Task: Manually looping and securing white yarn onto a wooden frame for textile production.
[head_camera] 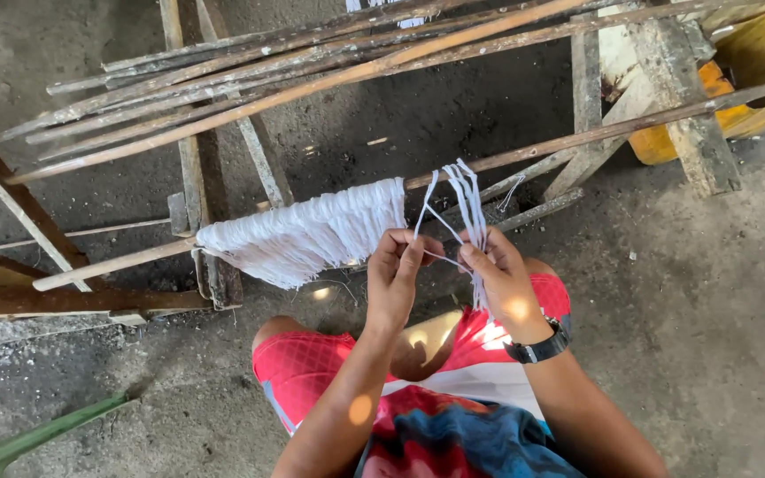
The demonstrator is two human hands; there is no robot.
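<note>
Dusty grey concrete floor (701, 292), sunlit patches, weathered wooden frame (666, 80) behind

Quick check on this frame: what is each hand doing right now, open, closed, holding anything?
Left hand: closed, fingers pinching the white strands hanging over the wooden pole.
Right hand: closed, gripping the same white strands.

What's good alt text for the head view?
Left hand and right hand pinch loose white strings hanging over a horizontal wooden rod, beside a dense bundle of white threads. More wooden poles cross above a concrete floor.
</note>
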